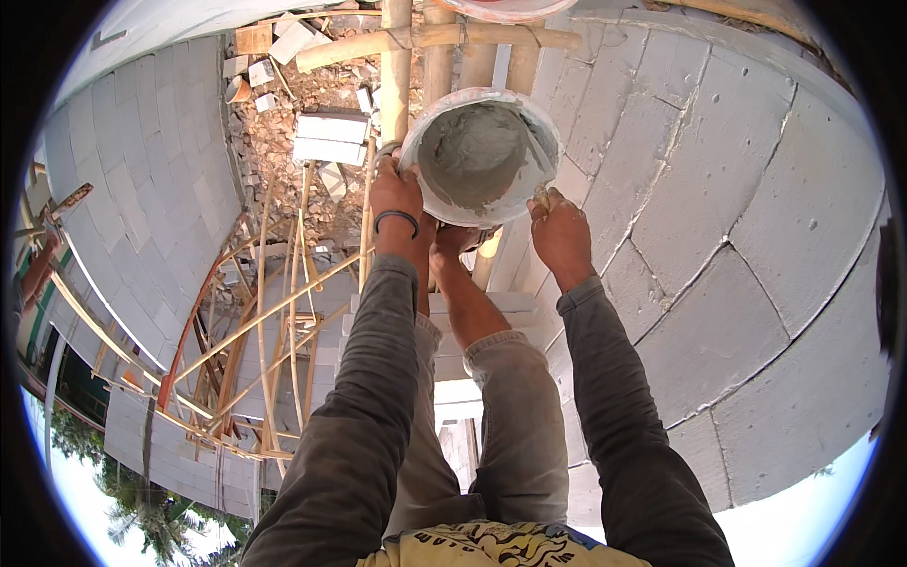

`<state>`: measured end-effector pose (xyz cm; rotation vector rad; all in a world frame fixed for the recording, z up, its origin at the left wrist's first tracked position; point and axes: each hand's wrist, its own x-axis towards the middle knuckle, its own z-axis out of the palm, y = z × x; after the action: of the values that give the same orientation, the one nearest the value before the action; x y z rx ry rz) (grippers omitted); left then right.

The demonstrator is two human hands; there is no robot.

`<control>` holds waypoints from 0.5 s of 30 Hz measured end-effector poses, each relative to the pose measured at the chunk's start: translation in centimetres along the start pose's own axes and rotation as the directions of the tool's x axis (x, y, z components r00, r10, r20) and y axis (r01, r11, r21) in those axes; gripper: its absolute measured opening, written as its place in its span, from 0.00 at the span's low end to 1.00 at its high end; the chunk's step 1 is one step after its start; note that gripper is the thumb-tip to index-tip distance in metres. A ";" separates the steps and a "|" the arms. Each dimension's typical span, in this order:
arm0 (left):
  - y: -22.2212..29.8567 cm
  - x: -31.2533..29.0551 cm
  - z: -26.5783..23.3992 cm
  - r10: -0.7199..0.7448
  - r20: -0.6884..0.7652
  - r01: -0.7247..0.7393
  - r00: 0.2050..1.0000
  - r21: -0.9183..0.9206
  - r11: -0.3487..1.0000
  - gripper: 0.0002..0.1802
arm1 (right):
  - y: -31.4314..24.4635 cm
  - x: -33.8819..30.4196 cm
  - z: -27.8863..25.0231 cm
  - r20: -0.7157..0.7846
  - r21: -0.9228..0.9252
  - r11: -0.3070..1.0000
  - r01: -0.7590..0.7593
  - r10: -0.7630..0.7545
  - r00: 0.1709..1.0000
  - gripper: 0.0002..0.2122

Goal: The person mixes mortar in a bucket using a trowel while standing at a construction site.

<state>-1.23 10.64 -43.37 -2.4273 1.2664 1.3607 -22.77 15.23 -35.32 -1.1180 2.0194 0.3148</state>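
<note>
A round whitish bucket (453, 210) stands in front of me, with wet grey mortar (472, 156) inside. My left hand (395, 198) is closed on the left side of the bucket's rim, a dark band around its wrist. At the bucket's right edge, my right hand (562, 236) grips the handle of a trowel (542, 197). The trowel reaches over the rim, and its blade rests along the inner right wall, partly smeared with mortar. My feet are below the bucket, mostly hidden by it and my left hand.
A grey block wall (718, 208) rises close on my right. Bamboo poles (394, 76) run under and past the bucket, with a crosspiece (444, 36) tied over them. Far below left lie rubble and pale blocks (331, 139). Bamboo scaffolding (274, 340) stands beside another block wall (142, 180).
</note>
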 end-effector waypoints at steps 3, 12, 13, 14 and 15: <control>-1.2 0.3 1.0 0.098 -0.047 -0.098 0.994 0.012 0.995 0.22 | -0.1 -1.5 2.8 0.127 -0.085 0.989 0.118 -0.107 0.986 0.14; -0.7 0.2 1.4 0.046 0.006 -0.046 0.999 0.001 0.999 0.23 | 1.1 5.7 0.5 0.108 -0.183 0.978 0.097 -0.078 0.991 0.13; -0.6 0.3 1.3 0.043 0.009 -0.043 0.999 0.006 0.999 0.23 | 1.1 5.7 -0.1 0.086 -0.181 0.976 0.117 -0.103 0.991 0.13; -0.5 0.3 1.3 0.037 0.001 -0.037 0.999 0.003 0.999 0.23 | 1.2 5.5 -0.7 0.062 -0.181 0.974 0.136 -0.126 0.990 0.13; -0.5 0.2 1.4 0.032 -0.005 -0.032 0.999 0.000 0.999 0.24 | 1.2 5.1 -1.2 0.038 -0.183 0.971 0.153 -0.149 0.988 0.13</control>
<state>-1.73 11.46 -44.53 -2.4227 1.3121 1.3637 -25.90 12.20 -38.48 -1.3689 1.9005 0.4421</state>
